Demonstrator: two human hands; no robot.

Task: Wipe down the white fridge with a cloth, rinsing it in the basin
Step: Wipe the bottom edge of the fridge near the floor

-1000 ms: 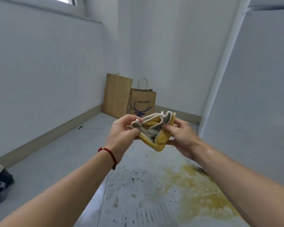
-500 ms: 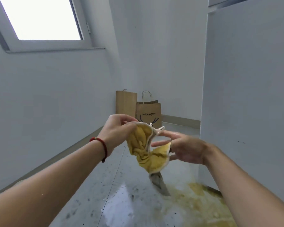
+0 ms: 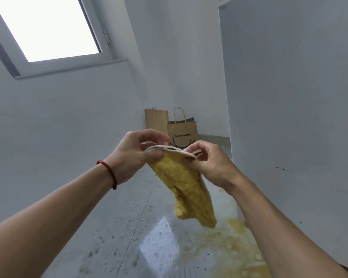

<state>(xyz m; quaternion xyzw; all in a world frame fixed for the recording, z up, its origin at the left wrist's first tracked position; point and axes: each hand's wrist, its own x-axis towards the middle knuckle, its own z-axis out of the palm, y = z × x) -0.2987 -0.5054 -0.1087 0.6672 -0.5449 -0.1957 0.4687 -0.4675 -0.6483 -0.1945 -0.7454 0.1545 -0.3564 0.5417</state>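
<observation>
"luckin coffee" in dark print on the brown paper bag (image 3: 182,133)

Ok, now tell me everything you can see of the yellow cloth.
The yellow cloth is a fluffy, towel-like rag with a pale, whitish trim along its top edge. It is held up in the air, spread along that edge and hanging limp below, its lower end bunched. The left hand pinches one top corner, the right hand the other. Nothing else touches it. It hangs in front of two paper bags, left of the white fridge.
</observation>
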